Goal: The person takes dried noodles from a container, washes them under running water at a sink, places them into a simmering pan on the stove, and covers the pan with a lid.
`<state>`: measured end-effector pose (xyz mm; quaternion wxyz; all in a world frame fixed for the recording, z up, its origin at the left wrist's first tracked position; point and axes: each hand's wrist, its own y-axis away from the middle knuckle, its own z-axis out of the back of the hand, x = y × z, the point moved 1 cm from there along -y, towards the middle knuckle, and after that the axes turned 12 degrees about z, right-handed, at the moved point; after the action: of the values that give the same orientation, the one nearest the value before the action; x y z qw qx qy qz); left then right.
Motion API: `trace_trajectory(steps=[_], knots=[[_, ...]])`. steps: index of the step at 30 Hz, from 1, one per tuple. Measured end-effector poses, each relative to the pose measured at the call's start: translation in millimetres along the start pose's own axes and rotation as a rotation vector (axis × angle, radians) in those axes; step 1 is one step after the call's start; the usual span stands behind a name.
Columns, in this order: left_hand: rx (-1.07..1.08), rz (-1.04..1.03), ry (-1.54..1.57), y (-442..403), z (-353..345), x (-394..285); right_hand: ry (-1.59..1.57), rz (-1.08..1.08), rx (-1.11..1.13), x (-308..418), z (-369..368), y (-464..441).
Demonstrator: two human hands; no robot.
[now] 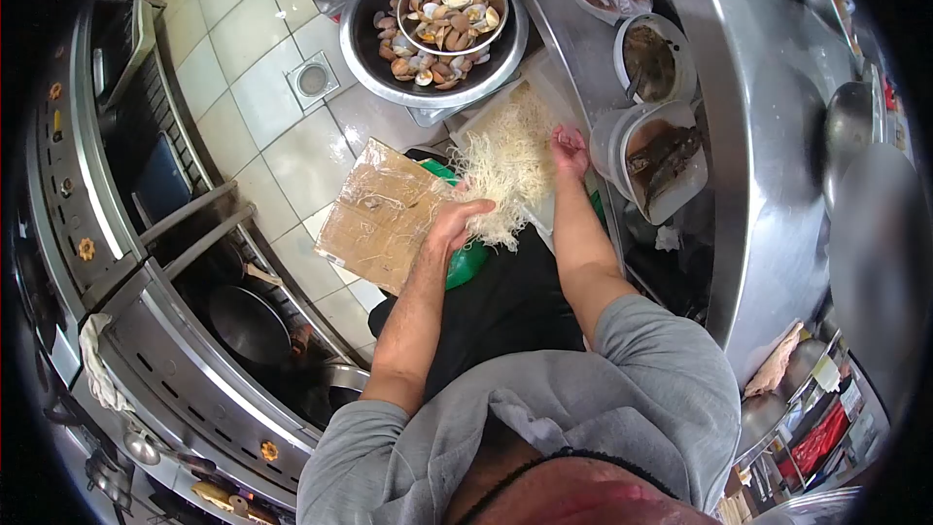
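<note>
My left hand (457, 224) is closed on the near left edge of a tangle of pale thin noodles (498, 190). My right hand (570, 152) is at the right side of the noodles, palm partly up with its fingers curled; whether it holds any strands is hard to tell. Under and beyond the tangle, more noodles lie in a pale rectangular tray (476, 124). A flattened cardboard piece (374, 219) with loose strands on it lies left of my left hand, partly over something green (466, 267).
Beyond the tray, a large metal bowl (360, 58) holds clams and a smaller bowl (501, 0) of clams. White containers (607, 141) with dark contents stand on the right. Stoves (185, 350) line the left. A drain (313, 81) sits in the tiled floor.
</note>
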<state>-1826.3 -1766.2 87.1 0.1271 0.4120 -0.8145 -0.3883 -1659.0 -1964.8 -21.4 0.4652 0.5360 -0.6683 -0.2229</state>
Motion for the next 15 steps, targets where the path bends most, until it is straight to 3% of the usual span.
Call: trace_trajectory(steps=[2,4,10,13,15], knots=[[-0.063,0.011,-0.003,16.8,2.6,-0.8,-0.050,0.042,-0.025,-0.5,1.0,-2.9],[-0.155,0.005,-0.003,42.8,-3.0,-5.2,-0.154,-0.102,0.235,7.0,11.1,-15.1],[-0.176,-0.149,0.176,104.8,19.1,2.6,0.106,-0.060,0.185,10.6,22.6,-30.3],[-0.211,-0.247,0.204,132.9,18.3,8.1,0.067,0.005,0.107,8.5,29.6,-45.4],[-0.254,-0.324,0.189,138.6,14.4,11.8,0.146,-0.010,0.194,10.5,37.1,-62.0]])
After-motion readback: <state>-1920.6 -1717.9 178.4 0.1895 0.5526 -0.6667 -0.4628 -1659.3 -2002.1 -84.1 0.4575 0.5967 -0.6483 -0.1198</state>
